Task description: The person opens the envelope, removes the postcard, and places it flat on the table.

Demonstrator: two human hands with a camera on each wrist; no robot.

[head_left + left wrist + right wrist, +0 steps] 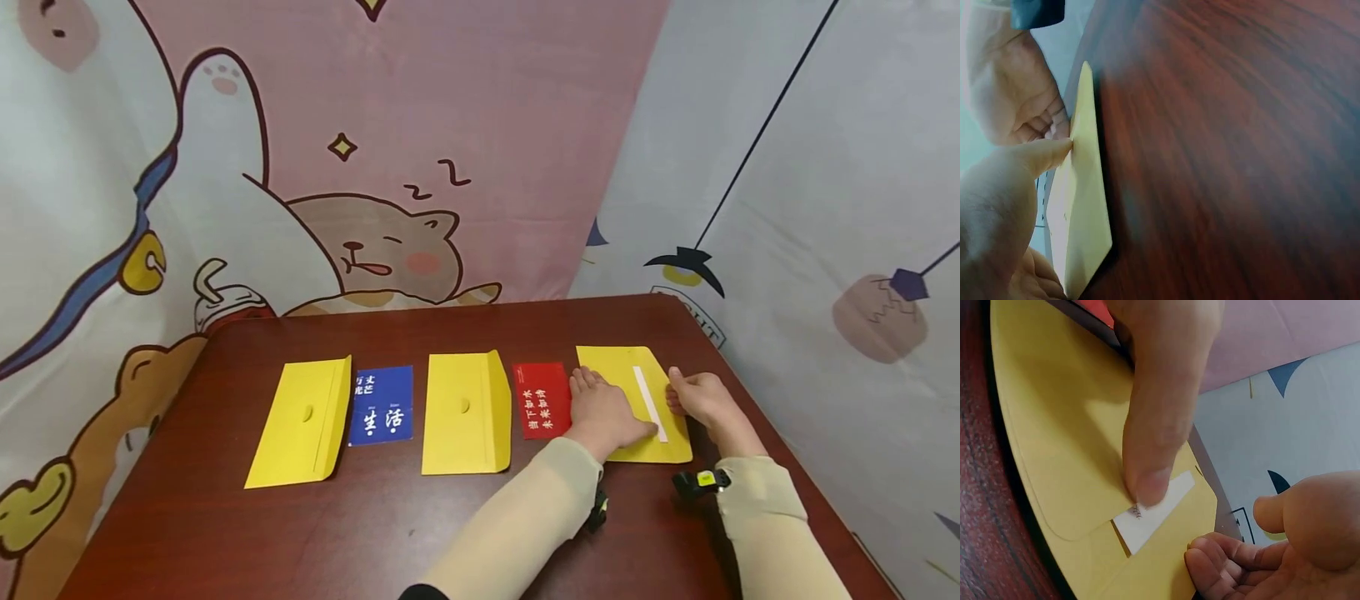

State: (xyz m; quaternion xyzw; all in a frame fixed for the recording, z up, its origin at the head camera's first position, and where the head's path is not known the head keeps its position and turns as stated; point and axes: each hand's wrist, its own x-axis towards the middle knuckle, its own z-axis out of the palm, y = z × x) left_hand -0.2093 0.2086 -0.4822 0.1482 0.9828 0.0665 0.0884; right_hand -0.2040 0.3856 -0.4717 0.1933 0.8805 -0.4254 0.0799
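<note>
The right-hand yellow envelope (pixel 615 360) lies on the table with its flap unfolded to the right. A white strip (pixel 647 396) runs along the flap side. My left hand (pixel 606 414) rests on this envelope with its fingers stretched out, and in the right wrist view its thumb (pixel 1157 456) presses on the white strip (pixel 1147 522). At the right edge of the flap is my right hand (pixel 705 404). Its loosely bent fingers (pixel 1210 559) touch that edge, while its thumb (pixel 1269 514) stands apart from the paper.
A red card (pixel 542 400) lies left of that envelope. Farther left are a second yellow envelope (pixel 457 417), a blue card (pixel 382 408) and a third yellow envelope (pixel 288 433). All are on the dark red-brown table (pixel 360 533), with a printed cloth (pixel 540 150) behind.
</note>
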